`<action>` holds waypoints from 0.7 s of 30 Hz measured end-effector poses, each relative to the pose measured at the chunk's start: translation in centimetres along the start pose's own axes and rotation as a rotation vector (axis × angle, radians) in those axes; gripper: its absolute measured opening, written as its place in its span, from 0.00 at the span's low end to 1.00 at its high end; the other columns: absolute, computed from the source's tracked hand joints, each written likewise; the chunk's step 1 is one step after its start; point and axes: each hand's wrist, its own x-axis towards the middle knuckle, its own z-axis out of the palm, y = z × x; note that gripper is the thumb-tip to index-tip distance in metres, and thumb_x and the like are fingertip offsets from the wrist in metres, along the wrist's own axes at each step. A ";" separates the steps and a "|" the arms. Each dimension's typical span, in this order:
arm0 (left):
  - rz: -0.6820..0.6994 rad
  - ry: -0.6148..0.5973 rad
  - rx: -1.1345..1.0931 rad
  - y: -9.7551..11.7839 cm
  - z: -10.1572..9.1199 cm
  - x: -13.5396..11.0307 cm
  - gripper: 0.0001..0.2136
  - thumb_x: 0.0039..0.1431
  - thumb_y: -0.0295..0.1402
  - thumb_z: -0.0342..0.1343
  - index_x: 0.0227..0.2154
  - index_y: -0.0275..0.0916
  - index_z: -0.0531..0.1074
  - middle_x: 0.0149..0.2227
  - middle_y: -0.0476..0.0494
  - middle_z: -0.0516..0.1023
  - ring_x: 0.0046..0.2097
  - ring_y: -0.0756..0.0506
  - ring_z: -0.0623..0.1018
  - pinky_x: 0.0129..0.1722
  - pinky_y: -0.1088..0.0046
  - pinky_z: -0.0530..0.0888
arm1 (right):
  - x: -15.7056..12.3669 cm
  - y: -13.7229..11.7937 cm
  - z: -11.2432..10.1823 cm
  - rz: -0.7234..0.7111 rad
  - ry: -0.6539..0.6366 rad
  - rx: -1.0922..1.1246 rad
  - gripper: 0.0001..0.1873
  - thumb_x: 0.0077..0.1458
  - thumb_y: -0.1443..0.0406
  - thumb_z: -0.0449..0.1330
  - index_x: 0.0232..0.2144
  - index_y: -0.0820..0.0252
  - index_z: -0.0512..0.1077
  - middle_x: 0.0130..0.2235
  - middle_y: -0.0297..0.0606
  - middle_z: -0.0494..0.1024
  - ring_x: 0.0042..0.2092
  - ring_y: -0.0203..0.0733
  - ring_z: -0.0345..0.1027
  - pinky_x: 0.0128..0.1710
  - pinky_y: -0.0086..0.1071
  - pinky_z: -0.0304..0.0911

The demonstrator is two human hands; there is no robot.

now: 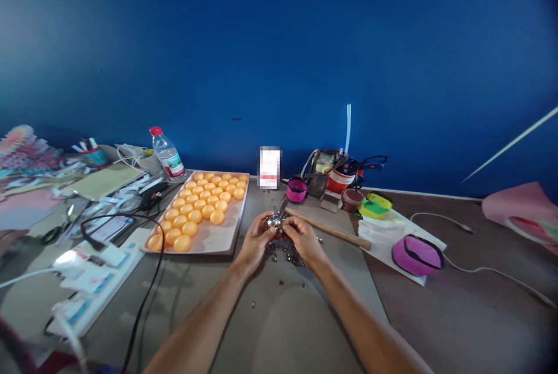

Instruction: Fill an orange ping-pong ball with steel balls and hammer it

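My left hand (258, 241) is closed around a small shiny silver ball (274, 222) above the middle of the table. Fingertips of my right hand (304, 238) are pinched together at the ball's right side; whether they hold a small piece there is hidden. Several tiny shiny metal pieces (293, 256) lie scattered under and around both hands. Just behind my right hand rests a hammer-like tool with a long wooden handle (337, 230), its dark metal end partly hidden near the ball.
On the left stands a white tray (226, 241) with rows of orange balls (189, 229). A plastic bottle (169, 156), black cable (150, 298) and power strip (98, 281) are beyond it. Magenta cups (417, 255), a red tub (340, 181) and a white sheet (379, 236) sit right.
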 end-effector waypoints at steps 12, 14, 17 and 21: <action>0.019 0.013 0.042 -0.2 0.0 0.0 0.19 0.46 0.32 0.63 0.43 0.40 0.69 0.38 0.45 0.74 0.37 0.48 0.73 0.39 0.71 0.71 | 0.1 -0.1 0.1 0.029 0.026 -0.024 0.08 0.43 0.60 0.57 0.23 0.57 0.64 0.20 0.28 0.67 0.23 0.34 0.60 0.25 0.28 0.57; 0.029 0.009 0.057 -0.3 0.0 0.0 0.18 0.46 0.32 0.62 0.43 0.40 0.69 0.38 0.45 0.74 0.37 0.48 0.73 0.39 0.71 0.71 | 0.2 0.1 0.1 0.028 0.025 -0.022 0.08 0.43 0.60 0.57 0.23 0.57 0.63 0.20 0.28 0.67 0.23 0.34 0.60 0.25 0.28 0.57; 0.046 0.017 0.083 -0.4 0.1 0.0 0.18 0.46 0.32 0.62 0.43 0.40 0.69 0.37 0.45 0.74 0.37 0.48 0.73 0.38 0.71 0.71 | 0.1 0.1 0.1 0.017 0.025 -0.048 0.08 0.44 0.60 0.56 0.24 0.58 0.63 0.21 0.28 0.67 0.23 0.34 0.60 0.25 0.28 0.57; 0.060 0.046 0.086 -0.3 0.3 -0.1 0.18 0.46 0.32 0.63 0.42 0.40 0.69 0.37 0.45 0.75 0.36 0.47 0.73 0.38 0.72 0.70 | -0.4 -0.5 0.4 -0.060 0.080 -0.219 0.05 0.47 0.62 0.54 0.24 0.57 0.62 0.22 0.30 0.67 0.25 0.36 0.61 0.27 0.29 0.57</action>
